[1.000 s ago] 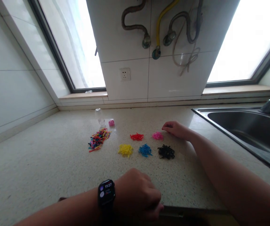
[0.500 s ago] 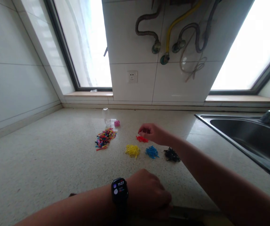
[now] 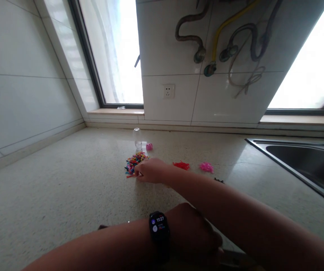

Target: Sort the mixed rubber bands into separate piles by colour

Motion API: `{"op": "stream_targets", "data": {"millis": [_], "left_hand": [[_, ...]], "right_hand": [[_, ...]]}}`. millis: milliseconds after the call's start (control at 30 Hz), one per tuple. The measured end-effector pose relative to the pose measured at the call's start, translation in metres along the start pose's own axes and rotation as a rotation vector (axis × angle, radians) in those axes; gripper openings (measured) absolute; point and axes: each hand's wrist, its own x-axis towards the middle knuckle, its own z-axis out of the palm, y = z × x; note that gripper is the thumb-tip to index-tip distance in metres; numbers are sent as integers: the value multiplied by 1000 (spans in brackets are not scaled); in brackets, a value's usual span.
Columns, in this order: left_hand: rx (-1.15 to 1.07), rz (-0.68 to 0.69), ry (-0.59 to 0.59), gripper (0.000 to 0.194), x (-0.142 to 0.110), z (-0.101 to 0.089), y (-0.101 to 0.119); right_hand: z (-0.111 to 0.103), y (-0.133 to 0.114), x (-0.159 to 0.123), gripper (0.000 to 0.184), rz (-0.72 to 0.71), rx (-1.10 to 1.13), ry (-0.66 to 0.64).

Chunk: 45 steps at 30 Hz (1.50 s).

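A mixed pile of multicoloured small rubber bands [image 3: 135, 161] lies on the counter left of centre. My right hand [image 3: 150, 170] is at the pile's right edge, its fingertips pinched together against the bands; what sits between them is hidden. Sorted heaps of red bands [image 3: 181, 165] and pink bands [image 3: 206, 167] lie beyond my right forearm. Only a sliver of the black bands [image 3: 219, 180] shows, and the arm covers the yellow and blue heaps. My left hand [image 3: 194, 229], below a black watch [image 3: 159, 226], rests curled into a fist near the counter's front edge.
A clear bottle [image 3: 137, 140] stands upside down behind the mixed pile, beside a pink cap [image 3: 149, 146]. A steel sink [image 3: 297, 158] is set into the counter [image 3: 66, 188] on the right. Pipes and a socket [image 3: 169, 91] are on the tiled wall.
My right hand has swept left from beside the pink heap, over the red one, to the mixed pile. My left hand stays curled near the front edge. The view has turned slightly left.
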Motion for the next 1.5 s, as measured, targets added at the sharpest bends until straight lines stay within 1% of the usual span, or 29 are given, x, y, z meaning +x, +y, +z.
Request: {"op": "stream_targets", "data": {"millis": [167,300,400,533,600,733,833,900,1000,1100,1167,1233,1300,1400,1500], "left_hand": [[-1,-20,-54,33,1,-2,1],[3,-31,-65,33,2,-4,2],[11,-11,-35,33,2,-1,0],[27,43,50,33,1,4,-2],[25,42,55,34,0,5,-2],[12,-1,-17,32,1,0,1],[-14,-52,-80,31,3,-6,3],[-20,-75,-98,32,3,-10,5],[-14,-79,-103,33,3,-13,5],[-19,-75,-95,32,3,-14,5],[-17,-70,-88,32,2,-13,5],[-9,-61,-74,32,2,-11,4],[0,-55,-50,32,2,-8,4],[9,-43,-14,31,0,-3,4],[2,-36,10,30,0,-2,5]], "right_hand": [[1,7,-2,23,63,-85,18],[1,8,-3,27,85,-114,15],[0,6,-2,29,91,-92,23],[1,1,2,34,118,-103,31],[2,0,3,34,129,-131,47],[4,3,0,29,149,-135,77],[3,9,-7,26,172,-92,100],[0,14,-13,23,199,-50,111],[-8,25,-25,19,204,46,134],[-20,40,-44,18,186,178,192],[-27,52,-61,18,215,250,249],[-30,67,-82,17,279,291,296],[-28,84,-105,16,353,297,329],[-16,109,-136,15,444,230,402],[-5,124,-157,14,481,155,451]]}}
